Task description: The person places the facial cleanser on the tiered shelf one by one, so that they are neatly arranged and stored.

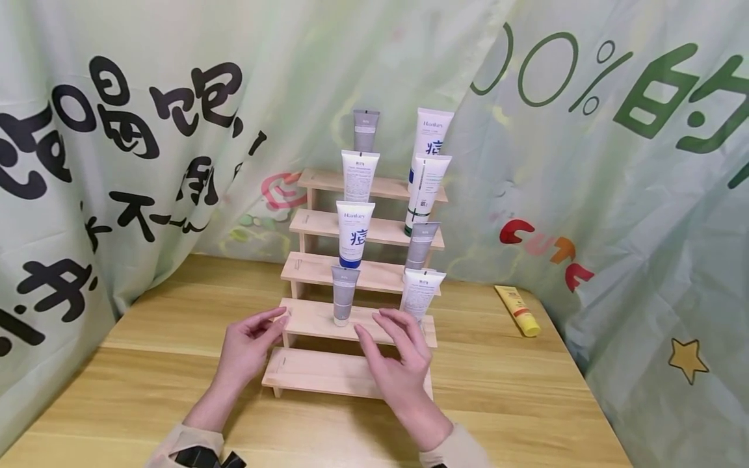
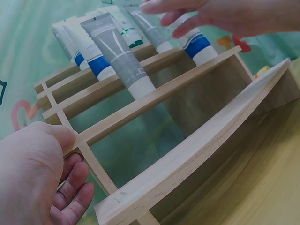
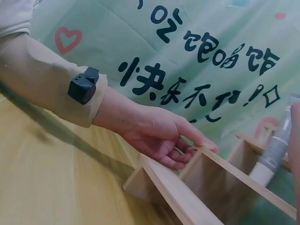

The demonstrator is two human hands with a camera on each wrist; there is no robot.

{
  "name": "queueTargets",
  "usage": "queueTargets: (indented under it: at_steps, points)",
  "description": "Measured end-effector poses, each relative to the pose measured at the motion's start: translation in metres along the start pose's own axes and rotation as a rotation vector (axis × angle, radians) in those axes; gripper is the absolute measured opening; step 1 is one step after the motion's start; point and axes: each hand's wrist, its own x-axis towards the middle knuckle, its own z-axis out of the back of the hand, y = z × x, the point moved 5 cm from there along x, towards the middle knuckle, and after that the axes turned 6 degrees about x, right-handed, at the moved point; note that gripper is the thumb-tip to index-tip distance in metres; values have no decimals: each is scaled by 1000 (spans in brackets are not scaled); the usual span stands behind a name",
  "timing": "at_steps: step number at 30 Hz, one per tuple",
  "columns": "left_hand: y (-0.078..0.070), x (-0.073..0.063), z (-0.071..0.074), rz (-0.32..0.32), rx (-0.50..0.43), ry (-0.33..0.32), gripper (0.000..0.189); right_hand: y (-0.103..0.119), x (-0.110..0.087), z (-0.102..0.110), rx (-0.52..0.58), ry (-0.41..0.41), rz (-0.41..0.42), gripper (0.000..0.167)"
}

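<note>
A wooden stepped rack stands on the table with tubes upright on its upper steps. My left hand grips the left end of the second step from the bottom, thumb on top and fingers curled below. On that step are a small grey tube with a white cap and, to the right, a white tube. My right hand is in front of the white tube, fingers apart and slightly bent, with nothing held; it hides the tube's lower end. The bottom step bears no tube.
Higher up are more tubes: a white tube with a blue cap, a grey tube, a white tube with a green cap and others. A yellow tube lies on the table at right. Printed curtains surround the table.
</note>
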Motion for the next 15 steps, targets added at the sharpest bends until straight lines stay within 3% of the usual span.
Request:
queueTargets:
  at_steps: [8,15]
  points:
    - [1,1,0,-24,21,-17,25,12,7,50,-4,-30,90,25]
    - [1,1,0,-30,26,-17,25,-9,4,102,-123,-29,75,35]
